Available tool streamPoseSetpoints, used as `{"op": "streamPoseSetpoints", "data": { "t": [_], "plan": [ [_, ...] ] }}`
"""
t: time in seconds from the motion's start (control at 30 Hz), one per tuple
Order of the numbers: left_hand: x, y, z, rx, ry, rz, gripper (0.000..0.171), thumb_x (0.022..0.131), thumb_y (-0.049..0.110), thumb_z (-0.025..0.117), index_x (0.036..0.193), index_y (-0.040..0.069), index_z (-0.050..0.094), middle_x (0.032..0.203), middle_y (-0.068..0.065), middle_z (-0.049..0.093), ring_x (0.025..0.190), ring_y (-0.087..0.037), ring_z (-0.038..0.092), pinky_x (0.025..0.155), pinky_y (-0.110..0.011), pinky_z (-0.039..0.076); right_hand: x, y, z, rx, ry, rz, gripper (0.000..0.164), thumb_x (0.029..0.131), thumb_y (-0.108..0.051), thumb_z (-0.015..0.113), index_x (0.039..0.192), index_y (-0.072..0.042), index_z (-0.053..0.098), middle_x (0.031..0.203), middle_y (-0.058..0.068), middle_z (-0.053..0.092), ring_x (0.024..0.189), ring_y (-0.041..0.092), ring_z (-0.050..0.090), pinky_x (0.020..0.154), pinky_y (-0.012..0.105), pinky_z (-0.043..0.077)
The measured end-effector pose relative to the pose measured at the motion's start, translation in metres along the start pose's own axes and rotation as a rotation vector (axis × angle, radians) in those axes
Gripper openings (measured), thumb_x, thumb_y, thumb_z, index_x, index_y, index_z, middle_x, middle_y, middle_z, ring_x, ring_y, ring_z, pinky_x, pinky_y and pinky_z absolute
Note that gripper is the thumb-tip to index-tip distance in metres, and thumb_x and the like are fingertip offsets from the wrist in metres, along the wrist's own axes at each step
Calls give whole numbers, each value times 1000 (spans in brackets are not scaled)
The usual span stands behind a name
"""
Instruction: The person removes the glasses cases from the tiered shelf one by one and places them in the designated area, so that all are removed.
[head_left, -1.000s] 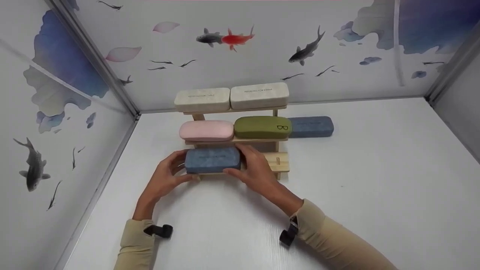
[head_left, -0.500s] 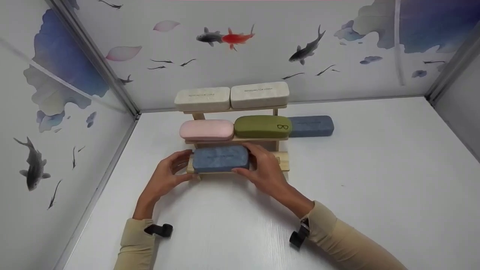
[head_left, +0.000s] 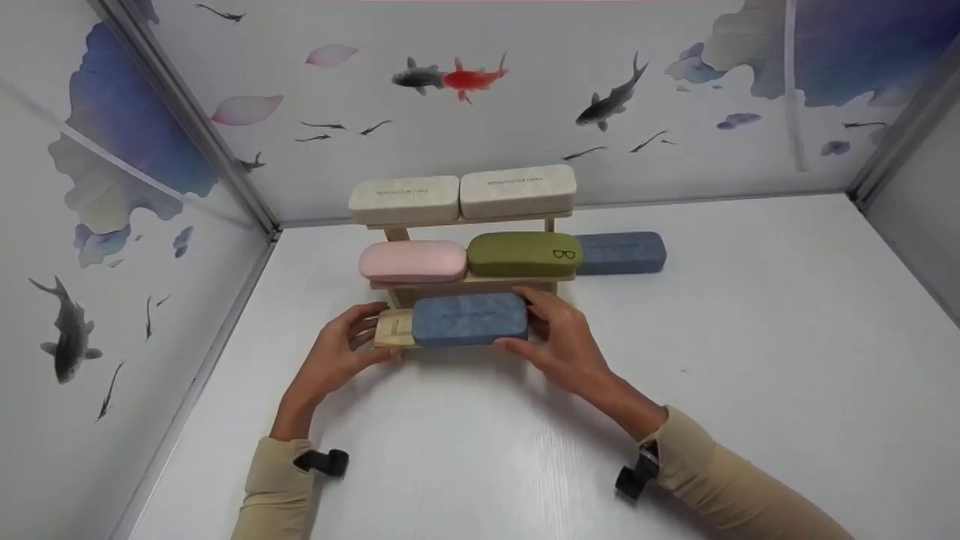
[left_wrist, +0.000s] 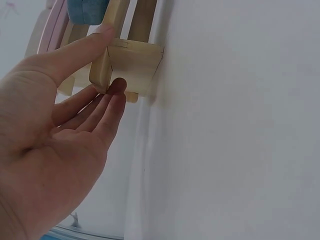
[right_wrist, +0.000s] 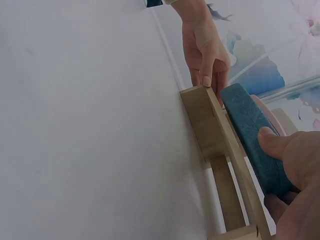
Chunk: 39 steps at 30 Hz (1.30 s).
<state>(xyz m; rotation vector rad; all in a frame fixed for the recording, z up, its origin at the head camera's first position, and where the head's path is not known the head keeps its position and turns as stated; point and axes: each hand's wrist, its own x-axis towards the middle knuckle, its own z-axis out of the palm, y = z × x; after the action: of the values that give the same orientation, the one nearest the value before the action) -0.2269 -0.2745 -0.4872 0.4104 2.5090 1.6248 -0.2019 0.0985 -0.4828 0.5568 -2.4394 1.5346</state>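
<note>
A blue glasses case [head_left: 470, 319] lies along the lowest shelf of a wooden display rack [head_left: 393, 328], toward its right part. My right hand [head_left: 566, 341] grips the case by its right end, thumb along the front and fingers behind; the right wrist view shows the thumb [right_wrist: 270, 142] on the case's side. With my left hand [head_left: 341, 345] I hold the left end of that lowest shelf. In the left wrist view the thumb [left_wrist: 82, 55] lies on the shelf edge, with the fingertips curled at its end. Bare wood shows between my left hand and the case.
On the middle shelf sit a pink glasses case [head_left: 412, 261] and a green glasses case [head_left: 525, 253]. Two off-white cases, left [head_left: 405, 199] and right [head_left: 519, 190], fill the top. Another blue case [head_left: 624, 253] rests on the white table [head_left: 750, 337] behind the rack's right side.
My right hand has slid the blue case rightward along the lowest shelf, baring the shelf's left end. The left hand has stayed at the rack's left end.
</note>
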Motion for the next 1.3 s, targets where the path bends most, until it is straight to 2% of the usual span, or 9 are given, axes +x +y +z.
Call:
{"op": "streamPoseSetpoints", "data": {
  "t": [0.13,0.37,0.8,1.0,1.13,1.3],
  "plan": [
    [1,-1,0,-6,-10,0,87,85,16,95,159,8,49,162,-13,54,150,-30,55,120,-30,50,-6,4,-16,23,-5,3,79,85,-21,95,153,-6,59,143,13,66,131,27,70,103,40,64],
    [0,-2,-1,-10,-17,-1,87,86,18,94,159,8,49,162,-14,54,151,-31,55,119,-31,52,-14,16,-42,33,-11,14,80,86,-20,95,155,-6,57,150,10,64,139,31,65,106,37,62],
    [1,-1,0,-14,-9,5,86,85,19,96,157,8,51,159,-13,57,148,-29,57,119,-29,52,-27,40,-82,72,-56,66,80,87,-27,94,157,-18,57,158,3,59,148,24,56,110,33,57],
    [2,-1,0,0,-4,10,85,85,19,95,157,8,52,158,-13,59,147,-29,58,119,-29,51,-29,51,-103,79,-58,110,77,89,-28,92,157,-20,57,159,4,58,150,24,54,111,22,55],
    [2,-2,0,19,0,9,83,87,16,94,157,6,51,159,-15,58,148,-30,57,120,-26,51,-31,58,-118,77,-51,119,78,89,-27,92,158,-17,56,159,6,57,151,26,53,108,14,53],
    [1,-2,1,37,7,-3,82,87,18,94,157,7,52,159,-13,57,149,-29,57,120,-27,50,-34,72,-134,60,-48,122,77,90,-26,92,158,-18,56,161,7,57,151,24,52,107,11,52]
  ]
}}
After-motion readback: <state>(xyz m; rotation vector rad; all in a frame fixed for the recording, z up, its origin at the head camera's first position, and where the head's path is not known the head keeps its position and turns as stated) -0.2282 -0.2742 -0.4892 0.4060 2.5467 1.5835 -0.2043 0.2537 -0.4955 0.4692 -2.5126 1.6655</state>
